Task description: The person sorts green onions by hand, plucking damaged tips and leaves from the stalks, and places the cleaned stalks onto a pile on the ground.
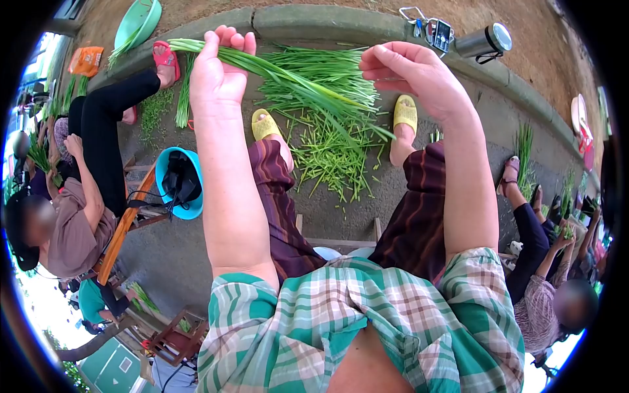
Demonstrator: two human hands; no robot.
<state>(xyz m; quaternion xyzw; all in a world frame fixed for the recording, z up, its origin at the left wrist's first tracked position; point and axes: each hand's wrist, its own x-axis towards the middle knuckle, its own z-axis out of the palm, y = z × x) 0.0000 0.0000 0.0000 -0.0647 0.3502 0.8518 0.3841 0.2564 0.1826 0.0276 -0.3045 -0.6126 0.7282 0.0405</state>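
Observation:
My left hand (221, 69) is closed round a bunch of long, thin green leaves that look like garlic chives (288, 78). The pale stem ends stick out to the left of the hand, and the leaf tips hang toward the lower right. My right hand (406, 69) is raised to the right of the bunch, fingers loosely bent and apart from it, with nothing visible in them. On the ground between my feet lies a heap of the same green leaves (314, 65). Nearer to me is a scatter of short cut green pieces (337, 160).
A blue bucket (200, 203) with a dark bag inside stands at my left. Beyond the kerb (327, 21) are a steel flask (477, 43) and a green basin (145, 26). People sit on both sides, one beside a wooden chair (124, 239).

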